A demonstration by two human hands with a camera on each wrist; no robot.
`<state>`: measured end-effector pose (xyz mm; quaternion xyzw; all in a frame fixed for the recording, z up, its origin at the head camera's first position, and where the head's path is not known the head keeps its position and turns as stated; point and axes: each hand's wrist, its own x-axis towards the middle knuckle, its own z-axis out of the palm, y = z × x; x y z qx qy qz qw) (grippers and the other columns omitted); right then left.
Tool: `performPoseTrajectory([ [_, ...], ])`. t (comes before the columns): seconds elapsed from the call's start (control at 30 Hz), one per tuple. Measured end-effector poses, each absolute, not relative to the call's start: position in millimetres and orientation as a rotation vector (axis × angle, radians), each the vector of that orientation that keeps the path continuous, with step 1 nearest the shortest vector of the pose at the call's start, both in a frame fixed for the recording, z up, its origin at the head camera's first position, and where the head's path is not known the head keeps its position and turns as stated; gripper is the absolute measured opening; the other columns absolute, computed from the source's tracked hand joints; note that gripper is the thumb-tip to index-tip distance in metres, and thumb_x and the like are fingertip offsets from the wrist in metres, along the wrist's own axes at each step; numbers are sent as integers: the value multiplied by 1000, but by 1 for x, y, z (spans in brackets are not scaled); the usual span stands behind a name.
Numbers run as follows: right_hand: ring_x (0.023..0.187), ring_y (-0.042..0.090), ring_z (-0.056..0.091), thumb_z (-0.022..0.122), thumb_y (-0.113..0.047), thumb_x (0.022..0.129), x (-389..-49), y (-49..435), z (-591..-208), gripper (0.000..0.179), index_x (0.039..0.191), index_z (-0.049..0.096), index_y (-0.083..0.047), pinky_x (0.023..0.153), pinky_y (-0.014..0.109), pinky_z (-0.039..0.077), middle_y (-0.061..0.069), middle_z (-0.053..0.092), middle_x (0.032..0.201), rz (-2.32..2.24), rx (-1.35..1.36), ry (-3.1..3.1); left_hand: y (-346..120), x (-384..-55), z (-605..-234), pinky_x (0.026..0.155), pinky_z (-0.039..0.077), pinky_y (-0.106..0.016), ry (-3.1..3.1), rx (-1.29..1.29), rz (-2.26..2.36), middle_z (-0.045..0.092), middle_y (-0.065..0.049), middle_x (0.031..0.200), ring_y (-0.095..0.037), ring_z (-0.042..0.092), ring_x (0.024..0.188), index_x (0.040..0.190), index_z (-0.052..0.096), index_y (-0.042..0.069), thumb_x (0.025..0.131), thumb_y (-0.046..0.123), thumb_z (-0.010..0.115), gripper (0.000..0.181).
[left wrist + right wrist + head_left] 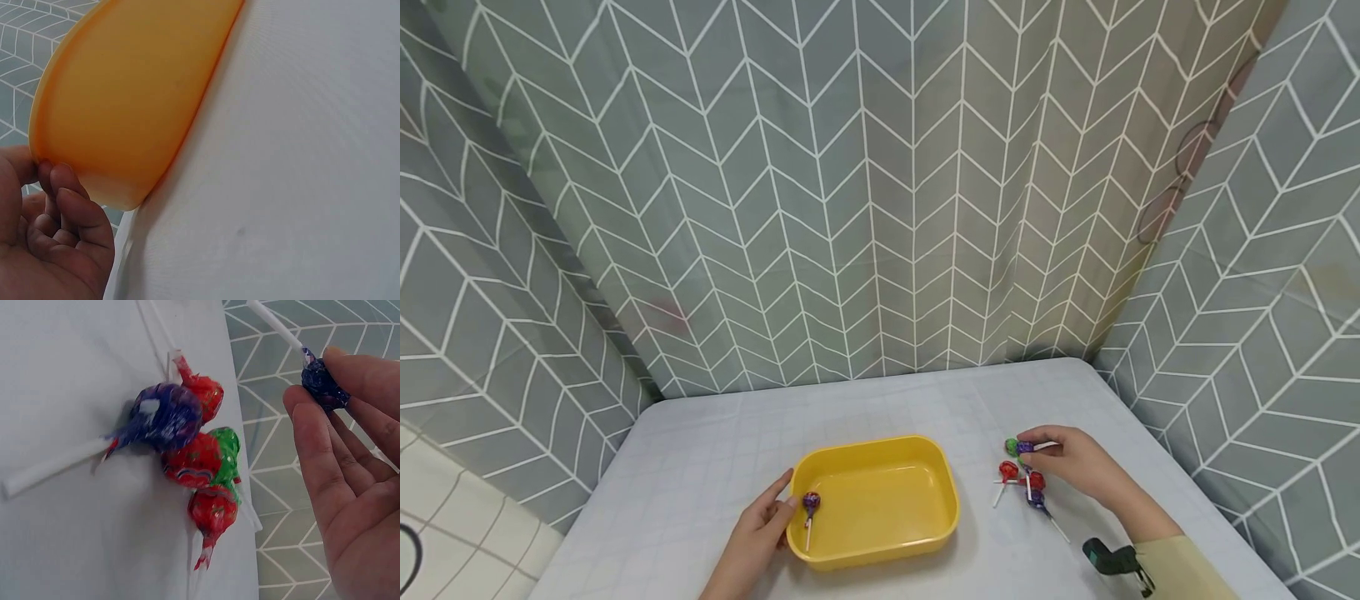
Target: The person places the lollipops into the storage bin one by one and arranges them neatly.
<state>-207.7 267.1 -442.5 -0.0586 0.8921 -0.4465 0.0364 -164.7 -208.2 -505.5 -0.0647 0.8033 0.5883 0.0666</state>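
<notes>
My left hand (758, 529) grips the left rim of a yellow plastic tray (880, 562), thumb over the edge and the other fingers outside. In the left wrist view the tray's outer wall (131, 106) rises beside the fingertips. A lollipop with a dark purple wrapper (811, 501) lies at the left end inside the tray. Over on the right, my right hand (1078, 462) pinches a purple-wrapped lollipop (322, 384) by its candy head, its white stick pointing away from the palm. Below that hand lies a cluster of lollipops: red (212, 509), green (226, 447) and purple (165, 415).
A white cloth (715, 450) covers the table. Patterned grey curtains (880, 208) stand behind it and along both sides. A dark green strap-like device (1108, 557) is at the right wrist, by a pale yellow sleeve (1183, 571).
</notes>
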Motion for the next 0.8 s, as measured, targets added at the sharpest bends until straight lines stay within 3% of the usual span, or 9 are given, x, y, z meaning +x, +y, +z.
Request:
performPoseTrajectory([
  [0.4, 92, 21, 68, 79, -34, 85, -217, 241, -429, 41, 118, 70, -12, 73, 41, 57, 4, 68, 109, -1395, -238, 2685, -208, -164, -505, 56, 48, -31, 2417, -192, 1780, 57, -10, 82, -21, 52, 66, 153, 38, 14, 99, 41, 59, 65],
  [0.6, 94, 21, 67, 79, -34, 86, -224, 226, -423, 38, 116, 70, -12, 78, 41, 57, 2, 69, 107, -1404, -322, 2667, -209, -165, -506, 56, 49, -31, 2412, -177, 1785, 57, -10, 82, -21, 52, 67, 154, 37, 13, 99, 41, 59, 65],
  [0.8, 93, 20, 65, 79, -34, 85, -229, 211, -417, 36, 112, 70, -13, 80, 34, 57, 0, 69, 102, -1371, -421, 2686, -209, -166, -507, 56, 49, -31, 2413, -176, 1783, 57, -9, 82, -21, 52, 66, 154, 37, 14, 99, 42, 58, 65],
])
